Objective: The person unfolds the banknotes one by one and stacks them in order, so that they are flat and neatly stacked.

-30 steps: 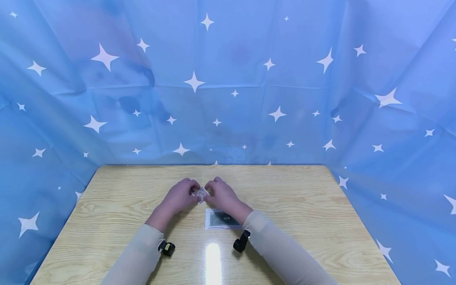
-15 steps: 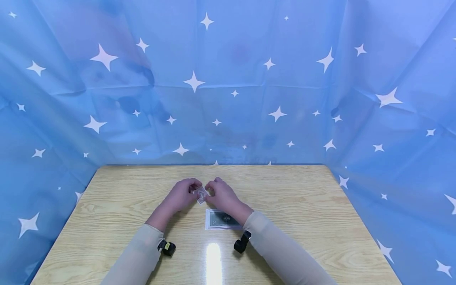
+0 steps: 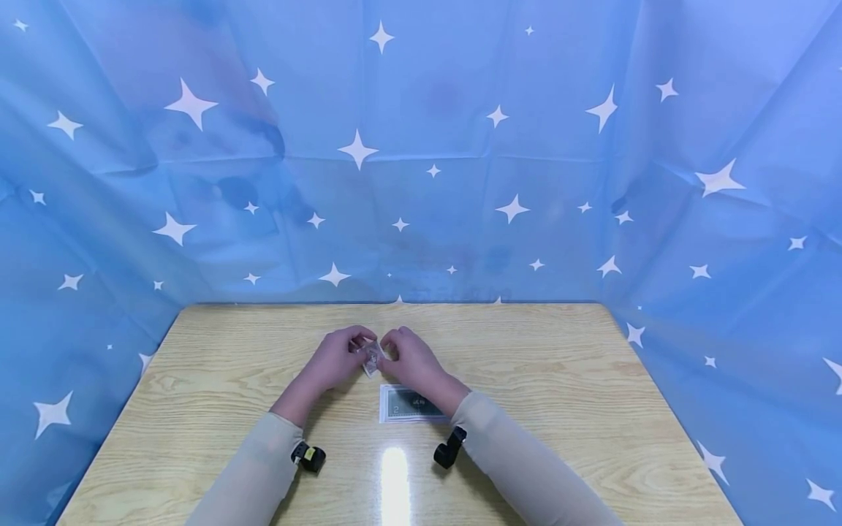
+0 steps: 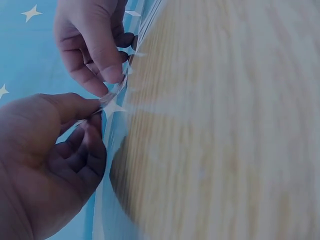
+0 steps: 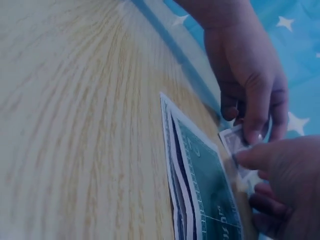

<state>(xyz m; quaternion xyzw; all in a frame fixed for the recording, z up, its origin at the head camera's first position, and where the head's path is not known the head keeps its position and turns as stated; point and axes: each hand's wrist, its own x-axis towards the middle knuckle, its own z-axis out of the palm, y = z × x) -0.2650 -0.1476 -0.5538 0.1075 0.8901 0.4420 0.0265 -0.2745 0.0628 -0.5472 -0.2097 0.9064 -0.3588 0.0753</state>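
Between my two hands is a small piece of folded printed paper point(image 3: 373, 359), pale with grey-purple markings. My left hand point(image 3: 337, 359) pinches its left side between thumb and fingers. On the other side, the thumb and fingers of my right hand point(image 3: 411, 358) pinch it too. The right wrist view shows a white-edged corner of the paper point(image 5: 231, 140) below the left thumb. Seen from the left wrist, the paper is nearly edge-on and its folds are hard to make out.
A small stack of green printed notes with white borders point(image 3: 403, 410) lies on the wooden table point(image 3: 559, 409), partly under my right forearm. In the right wrist view its layers fan slightly apart. A blue star-patterned curtain point(image 3: 434, 197) hangs behind and beside the table.
The paper has turned slightly between my fingers and looks narrower. My left fingertips have shifted a little to the right, closer to the right hand. The stack stays in place.
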